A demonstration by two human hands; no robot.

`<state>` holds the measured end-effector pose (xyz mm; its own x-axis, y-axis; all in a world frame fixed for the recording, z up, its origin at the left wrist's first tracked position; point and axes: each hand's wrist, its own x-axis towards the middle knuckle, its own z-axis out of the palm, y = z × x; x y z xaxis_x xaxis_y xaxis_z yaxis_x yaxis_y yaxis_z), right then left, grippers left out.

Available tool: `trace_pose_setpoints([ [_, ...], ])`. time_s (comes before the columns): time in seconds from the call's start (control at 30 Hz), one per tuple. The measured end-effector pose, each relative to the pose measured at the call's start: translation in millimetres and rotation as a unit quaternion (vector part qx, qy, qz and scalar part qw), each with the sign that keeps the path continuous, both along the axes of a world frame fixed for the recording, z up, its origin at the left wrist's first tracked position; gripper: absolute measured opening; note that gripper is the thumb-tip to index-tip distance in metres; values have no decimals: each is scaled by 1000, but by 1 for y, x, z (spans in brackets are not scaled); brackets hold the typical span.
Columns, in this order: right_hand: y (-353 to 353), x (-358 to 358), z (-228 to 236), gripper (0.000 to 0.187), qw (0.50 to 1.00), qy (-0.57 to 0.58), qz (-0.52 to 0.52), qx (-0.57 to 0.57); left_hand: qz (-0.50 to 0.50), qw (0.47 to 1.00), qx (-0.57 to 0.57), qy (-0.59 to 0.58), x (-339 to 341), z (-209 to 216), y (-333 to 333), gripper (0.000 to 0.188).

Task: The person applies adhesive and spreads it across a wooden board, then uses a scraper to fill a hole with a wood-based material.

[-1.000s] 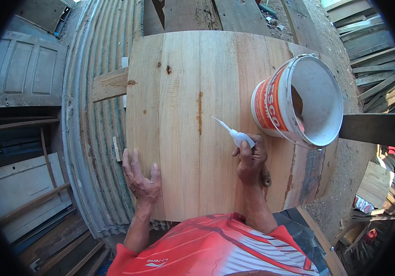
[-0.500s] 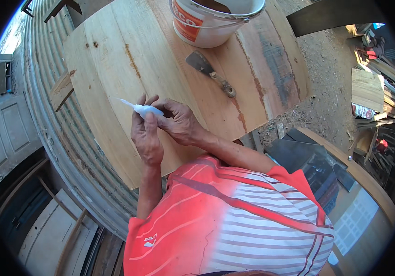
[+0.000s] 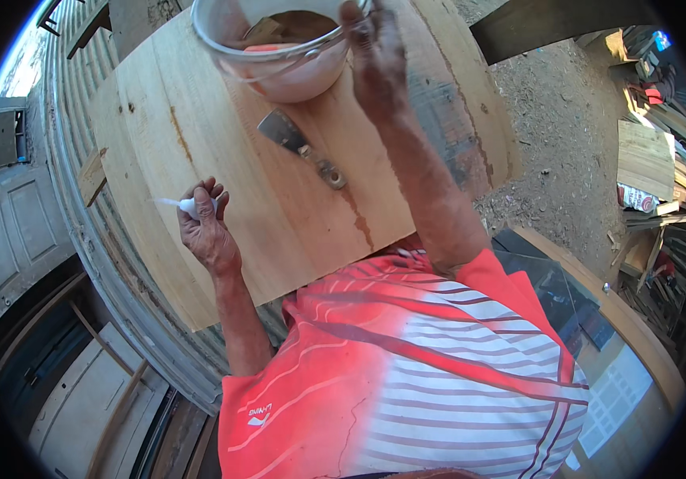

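My left hand [image 3: 205, 227] is closed around a small white squeeze tube [image 3: 185, 206] with a thin nozzle that points left, held just above the pale wooden panel [image 3: 199, 128]. My right hand [image 3: 375, 52] reaches forward and grips the rim of a white plastic bucket [image 3: 279, 56] at the far side of the panel. A metal putty knife [image 3: 303, 148] lies flat on the wood between the bucket and my body, its blade toward the bucket.
The panel rests on a round corrugated metal drum [image 3: 79, 231]. A dark plank [image 3: 550, 24] crosses at the upper right. Bare dirt ground [image 3: 566, 136] lies to the right, with stacked wood scraps [image 3: 654, 168] beyond. Old doors [image 3: 7, 207] lie at the left.
My right hand has left the tube and gone forward to the bucket's rim. The left hand alone now holds the tube. The view has tilted nearer the bucket.
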<state>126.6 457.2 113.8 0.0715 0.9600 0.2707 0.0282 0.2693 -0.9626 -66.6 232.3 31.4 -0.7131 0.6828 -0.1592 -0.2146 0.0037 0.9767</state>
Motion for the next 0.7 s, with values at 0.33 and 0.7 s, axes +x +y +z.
trace_pose_setpoints([
  [0.33,13,-4,0,81,984,-45,168,-36,91,983,18,158,60,46,57,44],
  [0.7,-44,-38,18,65,972,-39,232,-2,159,964,97,190,42,64,40,32],
])
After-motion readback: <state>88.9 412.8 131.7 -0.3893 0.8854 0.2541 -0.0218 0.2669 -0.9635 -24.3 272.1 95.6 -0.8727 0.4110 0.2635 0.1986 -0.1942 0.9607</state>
